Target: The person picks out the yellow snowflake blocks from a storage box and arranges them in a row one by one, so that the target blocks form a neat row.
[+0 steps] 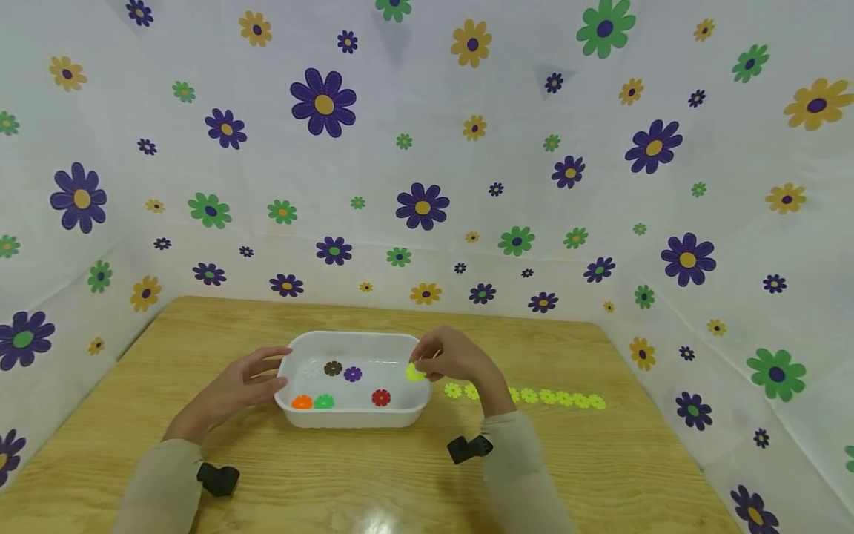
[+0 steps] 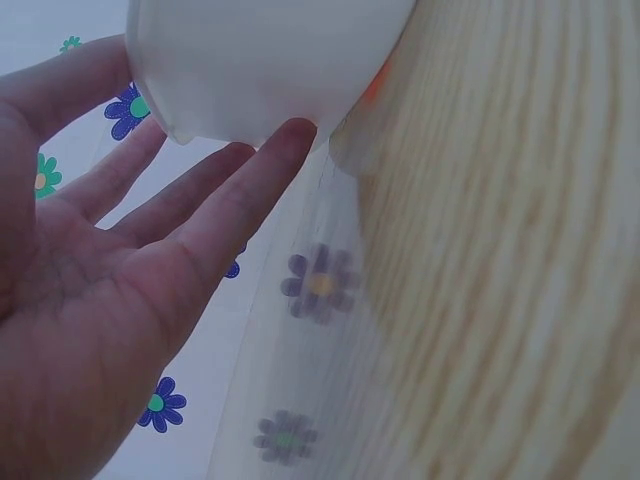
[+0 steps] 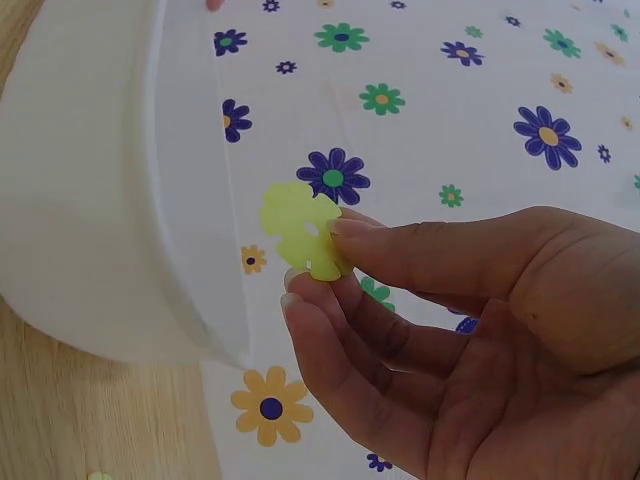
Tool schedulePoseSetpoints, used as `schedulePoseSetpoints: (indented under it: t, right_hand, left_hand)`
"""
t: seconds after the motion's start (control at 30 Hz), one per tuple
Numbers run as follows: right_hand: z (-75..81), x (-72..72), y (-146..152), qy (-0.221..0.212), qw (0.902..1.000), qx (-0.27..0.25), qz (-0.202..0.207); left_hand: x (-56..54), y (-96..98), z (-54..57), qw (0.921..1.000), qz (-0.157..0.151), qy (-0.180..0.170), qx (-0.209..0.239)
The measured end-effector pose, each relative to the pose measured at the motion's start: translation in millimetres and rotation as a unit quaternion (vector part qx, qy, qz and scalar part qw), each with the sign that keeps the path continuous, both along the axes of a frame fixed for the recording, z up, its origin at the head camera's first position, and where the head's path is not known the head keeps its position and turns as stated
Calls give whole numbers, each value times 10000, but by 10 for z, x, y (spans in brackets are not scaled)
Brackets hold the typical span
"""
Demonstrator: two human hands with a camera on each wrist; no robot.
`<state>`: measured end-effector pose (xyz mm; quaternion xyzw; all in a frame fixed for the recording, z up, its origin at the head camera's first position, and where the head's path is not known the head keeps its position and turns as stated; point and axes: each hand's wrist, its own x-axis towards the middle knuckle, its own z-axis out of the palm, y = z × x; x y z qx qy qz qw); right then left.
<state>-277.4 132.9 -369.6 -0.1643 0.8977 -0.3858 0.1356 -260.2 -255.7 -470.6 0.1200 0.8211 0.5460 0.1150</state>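
A white plastic tub (image 1: 356,420) stands on the table, holding flower-shaped discs in white, brown (image 1: 333,368), purple (image 1: 353,374), orange (image 1: 302,402), green (image 1: 324,401) and red (image 1: 381,397). My left hand (image 1: 239,386) touches the tub's left end from outside, fingers fairly straight, as the left wrist view also shows. Over the right end, my right hand (image 1: 459,357) pinches a yellow flower-shaped disc (image 3: 300,230) between thumb and fingertips. In the right wrist view that disc is tilted up, beside the tub's wall.
A row of several yellow flower-shaped discs (image 1: 547,397) lies on the wooden table (image 1: 347,475) to the right of the tub, partly hidden behind my right wrist. White cloth (image 1: 373,163) printed with flowers hangs behind and along both sides.
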Motion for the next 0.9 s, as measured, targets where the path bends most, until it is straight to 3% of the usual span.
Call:
schedulePoseSetpoints:
  t: [0.9]
  right_hand:
    - [-56,31,566,22,9992,206,-336]
  left_hand:
    - [9,-15,-7,9997,-117,117,188]
